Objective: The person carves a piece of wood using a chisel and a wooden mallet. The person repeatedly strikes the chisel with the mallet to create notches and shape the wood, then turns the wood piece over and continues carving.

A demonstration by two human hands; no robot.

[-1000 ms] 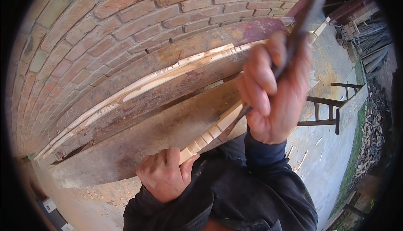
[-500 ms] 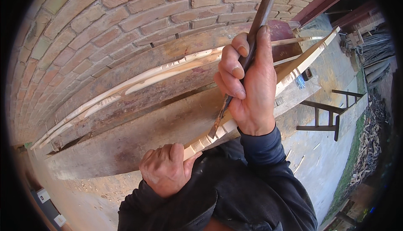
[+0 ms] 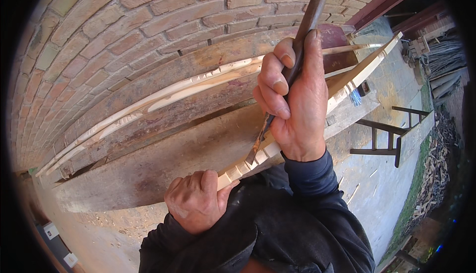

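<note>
A long pale strip of wood (image 3: 340, 93) with notches cut across it slants from my lap up to the far right. My left hand (image 3: 195, 201) is closed round its near end. Upright in my right hand (image 3: 296, 94) is a dark chisel (image 3: 308, 19), fingers wrapped about its shaft and thumb laid along it. The chisel's lower tip meets the notched edge of the strip, just to the right of my left hand. My right palm hides part of the wood behind it.
Two more long carved strips (image 3: 163, 96) lie along the weathered plank bench (image 3: 134, 169) by the brick wall (image 3: 163, 15). A dark-legged stool (image 3: 377, 139) is on its side at the right. Wood scraps (image 3: 436, 174) are heaped beyond it; blue bristles (image 3: 355, 97) show on the bench.
Almost nothing differs. My right hand and the chisel have shifted very slightly to the right at the top, with the tip still at the same notch.
</note>
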